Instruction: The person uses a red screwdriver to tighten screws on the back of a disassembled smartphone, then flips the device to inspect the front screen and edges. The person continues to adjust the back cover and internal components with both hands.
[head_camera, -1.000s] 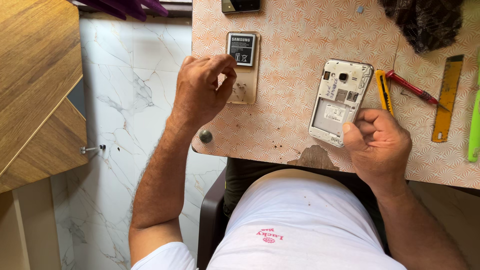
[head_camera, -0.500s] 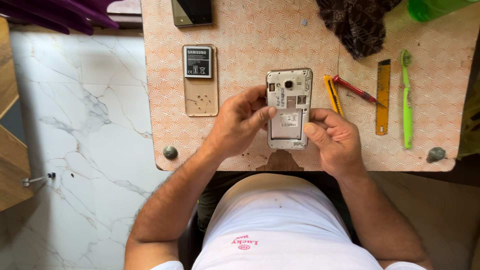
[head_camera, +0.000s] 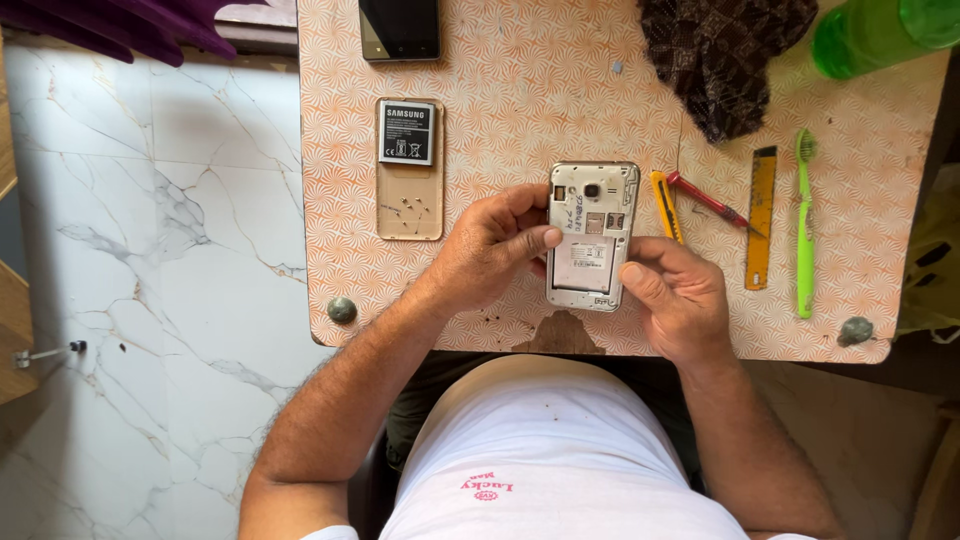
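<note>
Now that my left hand (head_camera: 490, 250) has come back from the battery (head_camera: 406, 132), both it and my right hand (head_camera: 680, 295) clasp the opened phone (head_camera: 590, 236) near the table's (head_camera: 500, 90) front edge, 2 thumbs pressing its back.

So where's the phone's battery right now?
The battery lies on the table's left part in the head view, on top of a tan back cover, left of the opened phone both hands hold.

L hand (head_camera: 495, 250) now on phone (head_camera: 590, 235)
</note>
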